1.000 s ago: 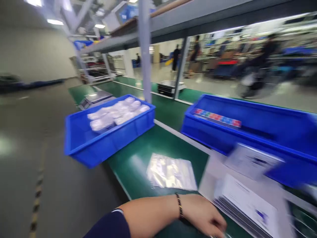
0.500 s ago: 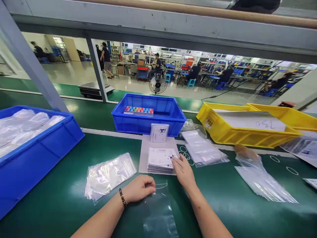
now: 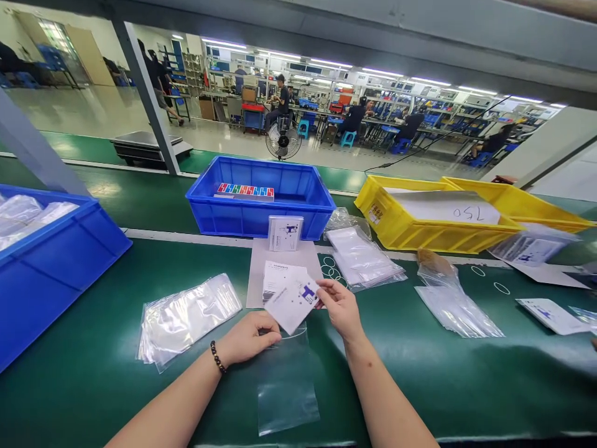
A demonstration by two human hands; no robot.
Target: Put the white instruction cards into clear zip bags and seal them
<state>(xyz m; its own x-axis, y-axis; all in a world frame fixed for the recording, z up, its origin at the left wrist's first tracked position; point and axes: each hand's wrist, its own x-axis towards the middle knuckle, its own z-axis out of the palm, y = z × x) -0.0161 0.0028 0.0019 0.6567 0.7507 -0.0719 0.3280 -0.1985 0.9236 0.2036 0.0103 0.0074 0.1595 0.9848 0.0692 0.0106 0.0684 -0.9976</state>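
My right hand [image 3: 342,308] pinches a white printed card [image 3: 293,303] by its right edge, held tilted just above the green table. My left hand [image 3: 245,338], with a bead bracelet on the wrist, is closed on the top edge of a clear plastic bag [image 3: 285,386] that lies flat in front of me. The card's lower corner hovers over the bag's mouth. Behind the card sits a stack of the same cards [image 3: 276,274] on a grey sheet [image 3: 255,274], with a small white box [image 3: 285,233] standing at its far end.
A pile of clear bags [image 3: 186,316] lies left of my hands. A blue bin [image 3: 46,261] with bagged items is at far left, a blue bin [image 3: 254,214] stands ahead, yellow bins [image 3: 420,233] at right. More bags [image 3: 364,261] and rubber bands [image 3: 330,269] lie nearby. Other people work in the background.
My view swung from the left bin to straight ahead. My right hand has lifted one card off the stack and brought it toward the bag that my left hand holds.
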